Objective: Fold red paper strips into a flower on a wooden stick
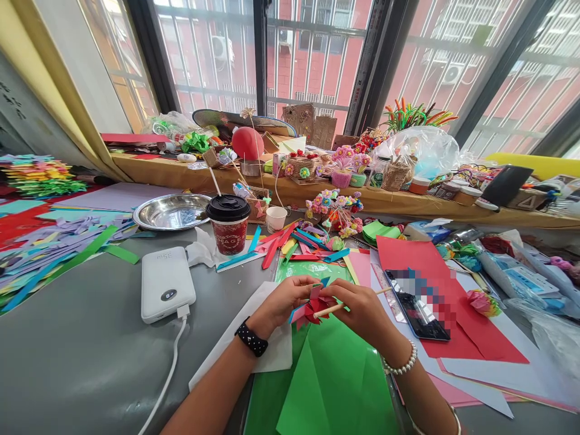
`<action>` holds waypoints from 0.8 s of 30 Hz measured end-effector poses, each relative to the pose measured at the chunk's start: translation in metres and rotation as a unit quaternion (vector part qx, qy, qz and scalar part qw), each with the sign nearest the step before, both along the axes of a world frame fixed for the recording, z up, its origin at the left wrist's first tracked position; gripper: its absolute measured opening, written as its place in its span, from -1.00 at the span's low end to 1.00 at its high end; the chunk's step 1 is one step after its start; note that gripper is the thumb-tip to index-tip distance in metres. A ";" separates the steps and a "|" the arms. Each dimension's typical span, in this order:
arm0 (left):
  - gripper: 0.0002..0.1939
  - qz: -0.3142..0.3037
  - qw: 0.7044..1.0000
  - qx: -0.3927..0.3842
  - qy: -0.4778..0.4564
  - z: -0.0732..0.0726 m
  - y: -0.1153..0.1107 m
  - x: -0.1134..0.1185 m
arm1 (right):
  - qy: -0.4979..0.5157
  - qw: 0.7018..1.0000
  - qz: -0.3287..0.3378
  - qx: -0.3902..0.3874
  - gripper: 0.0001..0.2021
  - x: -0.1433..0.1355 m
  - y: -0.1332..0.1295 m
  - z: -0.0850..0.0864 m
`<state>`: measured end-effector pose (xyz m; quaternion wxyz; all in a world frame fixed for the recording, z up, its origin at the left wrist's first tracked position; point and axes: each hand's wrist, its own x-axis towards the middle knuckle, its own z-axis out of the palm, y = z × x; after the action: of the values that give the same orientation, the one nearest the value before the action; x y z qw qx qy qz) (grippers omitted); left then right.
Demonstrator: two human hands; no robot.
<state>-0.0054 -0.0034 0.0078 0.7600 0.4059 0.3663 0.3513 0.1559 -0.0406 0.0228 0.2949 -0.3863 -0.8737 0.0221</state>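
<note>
Between the fingers of my left hand [283, 302] is a folded paper flower [316, 307] with red, pink and blue petals. My right hand [362, 309] is closed around a thin wooden stick [330, 310], and its fingertips touch the flower's right side. The stick's blunt end lies across the front of the red folds; its other end sticks out to the right behind the hand. Below both hands lies a green paper sheet [335, 374], with a white tissue [272, 353] at its left.
A white power bank [167, 283] with a cable and a lidded paper cup [229, 226] stand on the left. A phone [419, 308] lies on red paper [417, 260] at right. Paper strips [294, 241] are scattered beyond my hands. Crafts crowd the window ledge [290, 190].
</note>
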 end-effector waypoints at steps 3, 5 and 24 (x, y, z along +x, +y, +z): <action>-0.75 0.008 1.000 -0.001 0.003 0.001 -0.001 0.001 | -0.002 1.000 -0.010 0.009 -0.87 -0.002 0.000 0.000; -0.76 0.018 1.000 0.002 0.009 0.001 -0.001 0.001 | -0.001 1.000 -0.016 0.022 -0.88 -0.003 -0.001 -0.002; -0.74 0.012 1.000 -0.007 -0.020 0.000 0.000 0.000 | 0.000 1.000 -0.010 0.017 -0.85 0.000 0.000 -0.002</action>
<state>-0.0054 -0.0034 0.0080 0.7657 0.3892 0.3582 0.3659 0.1561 -0.0406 0.0212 0.3014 -0.3899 -0.8701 0.0038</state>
